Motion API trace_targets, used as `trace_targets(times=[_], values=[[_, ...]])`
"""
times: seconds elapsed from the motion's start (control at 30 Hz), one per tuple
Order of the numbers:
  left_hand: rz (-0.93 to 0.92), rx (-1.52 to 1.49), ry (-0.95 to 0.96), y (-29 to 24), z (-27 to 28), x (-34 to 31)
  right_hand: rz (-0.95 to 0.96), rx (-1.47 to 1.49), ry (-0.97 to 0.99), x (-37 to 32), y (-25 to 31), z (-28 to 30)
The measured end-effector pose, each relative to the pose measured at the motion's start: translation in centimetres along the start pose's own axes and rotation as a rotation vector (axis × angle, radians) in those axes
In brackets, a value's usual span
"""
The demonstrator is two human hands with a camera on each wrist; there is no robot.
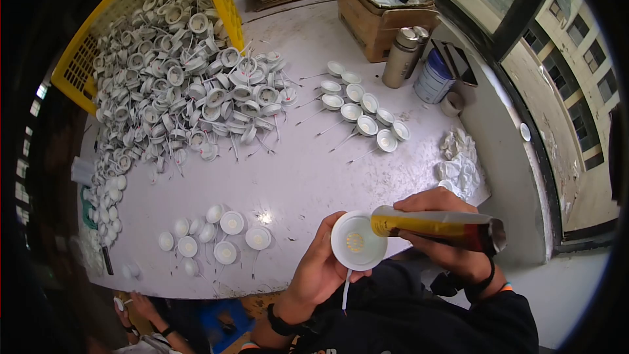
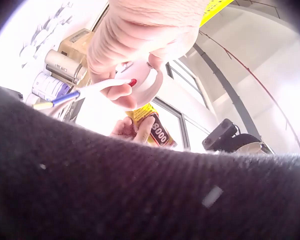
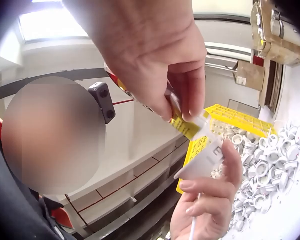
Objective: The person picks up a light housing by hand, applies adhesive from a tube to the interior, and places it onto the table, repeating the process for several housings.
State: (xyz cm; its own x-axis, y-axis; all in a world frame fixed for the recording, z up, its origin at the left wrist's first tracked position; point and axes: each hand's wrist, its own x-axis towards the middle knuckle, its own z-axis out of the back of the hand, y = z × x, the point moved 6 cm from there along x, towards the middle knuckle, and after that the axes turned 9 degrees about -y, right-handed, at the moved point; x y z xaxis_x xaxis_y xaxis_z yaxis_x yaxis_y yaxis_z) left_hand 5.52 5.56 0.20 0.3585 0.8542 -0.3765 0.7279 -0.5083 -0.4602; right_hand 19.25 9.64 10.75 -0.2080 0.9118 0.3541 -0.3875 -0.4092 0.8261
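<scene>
My left hand (image 1: 311, 278) holds a white round LED downlight (image 1: 370, 252) by its rim, its open face turned up toward the head camera. A yellow dotted LED disc shows inside, and a white wire (image 1: 346, 292) hangs below the fingers. My right hand (image 1: 455, 259) grips a yellow and black glue tube (image 1: 436, 224), marked 8000 in the left wrist view. The tube is tilted, its nozzle end right at the downlight's rim. In the right wrist view, thumb and fingers pinch the tube (image 3: 184, 125) close over the downlight (image 3: 202, 162).
Many white lamp housings (image 1: 177, 78) spill from a yellow crate (image 1: 72, 62) at the back left. Finished-looking downlights lie in rows (image 1: 354, 93) and in a front group (image 1: 225, 253). A carton (image 1: 363, 19), flask (image 1: 398, 62), blue-white can (image 1: 432, 78) and crumpled plastic (image 1: 458, 164) line the right.
</scene>
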Motion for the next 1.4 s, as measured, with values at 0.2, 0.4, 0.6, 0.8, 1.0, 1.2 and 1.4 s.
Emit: trace_targets(times=[0.2,0.4,0.6,0.8,1.0,1.2,1.4], values=[[-0.020,-0.041,0.030,0.0,0.3,0.2,-0.180,0.173,0.141,-0.5,0.2,0.5],[0.016,0.001,-0.204,1.1,0.9,0.5,-0.439,0.547,0.189,-0.9,-0.4,-1.5],[0.031,-0.083,0.059,1.0,0.3,0.9,-0.313,0.652,-0.117,-0.6,-3.0,-3.1],[-0.012,-0.120,-0.049,-0.2,2.2,0.4,-0.412,0.760,-0.234,-0.5,-3.8,-2.1],[-0.466,-0.046,-0.524,-4.7,15.2,-4.6,-0.543,0.625,-0.441,-2.4,-8.4,-0.7],[-0.633,-0.169,-1.286,-5.8,36.3,-16.4,-0.567,0.652,-0.478,-3.0,-9.5,-1.0],[-0.611,-0.234,-1.513,-6.3,47.5,-20.7,-0.574,0.536,-0.506,-3.1,-8.8,-1.8]])
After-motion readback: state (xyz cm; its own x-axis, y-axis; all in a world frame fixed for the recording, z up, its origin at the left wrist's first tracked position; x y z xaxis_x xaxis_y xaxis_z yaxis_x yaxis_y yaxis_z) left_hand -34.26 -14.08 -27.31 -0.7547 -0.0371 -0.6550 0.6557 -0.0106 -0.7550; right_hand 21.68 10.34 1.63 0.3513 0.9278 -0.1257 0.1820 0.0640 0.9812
